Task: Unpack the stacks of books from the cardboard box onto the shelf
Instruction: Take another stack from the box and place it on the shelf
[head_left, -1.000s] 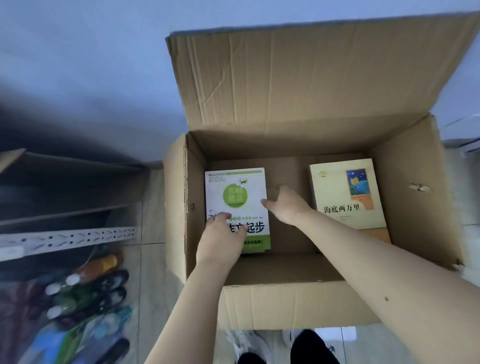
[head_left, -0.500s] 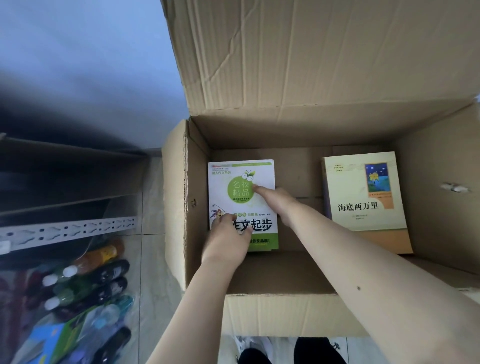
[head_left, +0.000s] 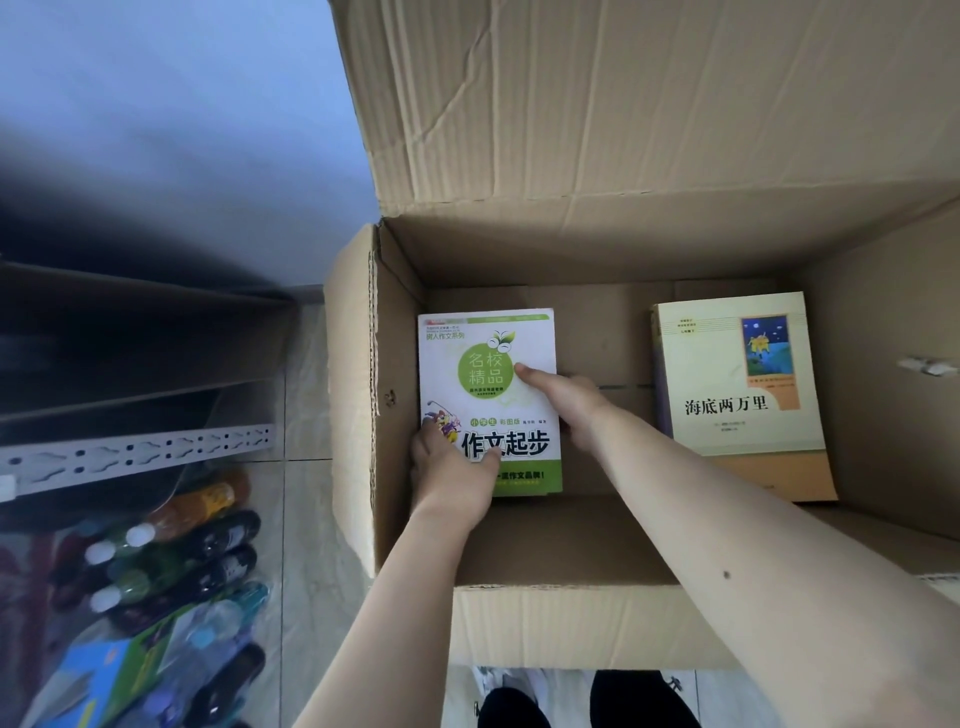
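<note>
An open cardboard box (head_left: 358, 415) stands on the floor with its back flap up. Inside on the left lies a stack topped by a white-and-green book (head_left: 483, 374). My left hand (head_left: 452, 473) grips that stack at its near-left corner, thumb on the cover. My right hand (head_left: 566, 400) holds its right edge, thumb lying on the cover and fingers down the side. A second stack topped by a cream book (head_left: 737, 395) with a small blue picture sits on the right of the box, untouched.
A dark shelf unit (head_left: 140, 332) with a white perforated metal rail (head_left: 135, 452) stands to the left. Below it lie several drink bottles (head_left: 176, 551) and colourful packages on the tiled floor. My feet show under the box's near wall.
The camera has come closer to the box. My right hand moved from the box bottom onto the right edge of the white-and-green book; my left hand slid to its near-left corner.
</note>
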